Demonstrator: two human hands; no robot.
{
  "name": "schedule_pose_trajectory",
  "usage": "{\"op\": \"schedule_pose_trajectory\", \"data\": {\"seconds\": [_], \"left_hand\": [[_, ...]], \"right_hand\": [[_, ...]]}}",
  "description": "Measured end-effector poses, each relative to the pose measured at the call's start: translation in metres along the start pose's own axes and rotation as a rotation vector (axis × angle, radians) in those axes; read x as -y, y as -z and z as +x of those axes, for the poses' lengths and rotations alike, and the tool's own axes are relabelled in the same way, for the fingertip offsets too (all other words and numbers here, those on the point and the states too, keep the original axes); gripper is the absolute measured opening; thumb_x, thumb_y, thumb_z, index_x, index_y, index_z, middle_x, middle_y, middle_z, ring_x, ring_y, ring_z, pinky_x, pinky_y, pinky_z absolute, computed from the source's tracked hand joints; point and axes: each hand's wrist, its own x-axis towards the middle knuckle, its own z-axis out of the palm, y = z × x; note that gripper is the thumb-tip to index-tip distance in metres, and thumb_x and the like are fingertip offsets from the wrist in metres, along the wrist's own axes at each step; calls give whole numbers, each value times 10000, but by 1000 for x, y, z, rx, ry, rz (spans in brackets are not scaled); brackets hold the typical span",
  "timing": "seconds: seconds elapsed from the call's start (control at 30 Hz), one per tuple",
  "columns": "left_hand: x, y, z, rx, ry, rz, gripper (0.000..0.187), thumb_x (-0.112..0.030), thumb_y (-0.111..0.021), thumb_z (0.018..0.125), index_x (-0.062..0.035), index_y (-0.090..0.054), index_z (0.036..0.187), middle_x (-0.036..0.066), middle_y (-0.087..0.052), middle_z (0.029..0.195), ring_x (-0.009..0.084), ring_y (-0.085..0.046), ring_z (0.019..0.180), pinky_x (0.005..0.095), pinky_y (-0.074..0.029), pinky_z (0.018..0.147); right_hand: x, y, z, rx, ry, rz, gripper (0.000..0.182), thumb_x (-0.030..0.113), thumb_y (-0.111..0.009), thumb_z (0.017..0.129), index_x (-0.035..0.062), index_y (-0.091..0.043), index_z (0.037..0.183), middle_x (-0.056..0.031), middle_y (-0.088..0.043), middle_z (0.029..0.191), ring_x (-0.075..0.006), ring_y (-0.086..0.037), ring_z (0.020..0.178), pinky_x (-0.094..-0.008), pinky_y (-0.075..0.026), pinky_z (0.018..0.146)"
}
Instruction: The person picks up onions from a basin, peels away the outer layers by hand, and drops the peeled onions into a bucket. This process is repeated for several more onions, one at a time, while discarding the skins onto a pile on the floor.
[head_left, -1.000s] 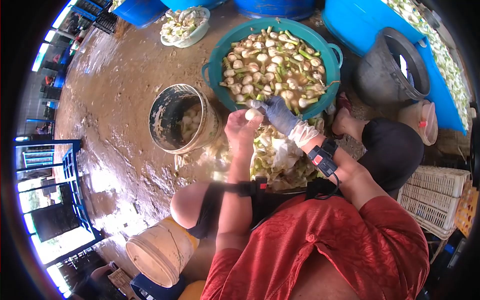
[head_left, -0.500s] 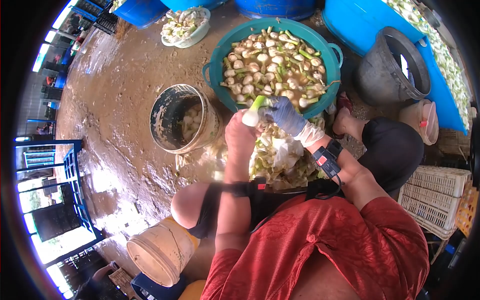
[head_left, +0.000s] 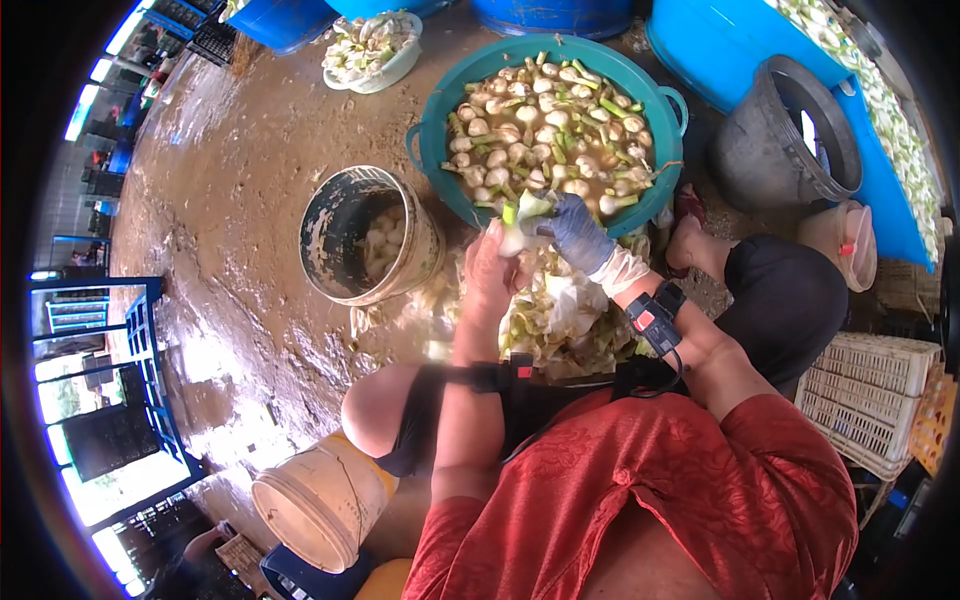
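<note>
A white garlic bulb with a short green stem is held between my two hands, above the near rim of a green tub. My bare left hand is closed around the bulb from the left. My right hand, in a blue-grey glove with a whitish cuff, pinches a pale piece of outer skin at the bulb's side. The right fingertips are partly hidden. Many garlic bulbs with cut stems float in brownish water inside the tub. Below my hands lies a heap of garlic peelings.
A worn bucket holding some peeled bulbs stands left of my hands. A pale basin of garlic sits farther back. At right are a black bucket and white crates. A cream bucket lies tilted on the muddy floor.
The garlic bulb has turned and shifted slightly right. A piece of outer skin now stands away from it at my right fingers. My left hand has moved a little right and its fingers have shifted.
</note>
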Motion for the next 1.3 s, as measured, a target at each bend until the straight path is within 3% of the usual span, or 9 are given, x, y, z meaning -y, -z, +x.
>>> {"op": "schedule_pose_trajectory", "data": {"seconds": [0.23,0.47,0.63,0.7,0.77,0.83,0.9,1.03,1.3], "left_hand": [[24,10,14,-380,-325,504,269,-243,-678,835,-9,-581,925,-5,-542,701,64,-451,560,207,-359,488],[14,7,8,-150,-360,109,265,-232,-559,914,14,-624,987,81,-624,910,122,-564,806,245,-442,746],[9,18,11,-240,-211,-122,204,-107,-536,898,-10,-598,1067,88,-651,874,139,-599,753,261,-469,693],[19,37,17,-410,-566,895,222,-117,-503,902,-79,-592,1102,120,-657,893,168,-613,770,290,-490,697],[17,55,26,-387,-516,961,309,-155,-507,895,-130,-513,1202,154,-631,950,196,-605,761,290,-506,676],[-9,48,27,-579,-289,-636,450,-296,-523,910,-55,-398,1269,164,-578,996,196,-569,726,260,-504,648],[-31,49,11,-461,-413,-841,551,-403,-451,935,26,-332,1260,172,-535,1009,172,-529,732,226,-497,635],[2,59,20,-405,-246,-590,526,-440,-418,947,48,-401,1141,152,-536,960,156,-504,724,264,-443,637],[0,18,28,-477,-59,-305,118,-132,-548,901,-19,-571,927,60,-608,789,103,-523,626,210,-381,500]], "right_hand": [[2,-5,3,-120,95,-346,273,80,-713,692,-23,-612,923,-134,-652,793,-169,-609,697,-302,-486,663],[-30,16,16,-185,-34,-379,339,129,-710,673,-51,-615,943,-212,-643,810,-283,-624,728,-345,-487,666],[-38,12,1,-124,-208,-554,294,179,-711,690,-29,-620,878,-207,-635,787,-316,-620,715,-371,-488,663],[-70,5,3,75,-4,-914,395,233,-727,683,-19,-604,962,-186,-645,898,-322,-622,807,-406,-483,733],[-73,-13,-5,654,-176,-908,445,287,-731,688,22,-608,1024,-155,-633,1030,-314,-599,947,-409,-463,832],[-77,-18,-30,654,109,-642,455,305,-732,698,47,-614,1053,-150,-655,969,-299,-613,940,-390,-465,856],[-84,-23,-31,544,322,-534,331,297,-712,736,74,-663,975,-135,-672,868,-286,-646,857,-367,-494,798],[-73,14,19,132,-132,-736,224,294,-661,811,76,-673,863,-130,-663,773,-233,-631,677,-341,-497,658],[-154,74,70,-199,-635,-1186,454,318,-687,727,32,-583,1064,-222,-625,1011,-354,-601,965,-405,-487,813]]}}
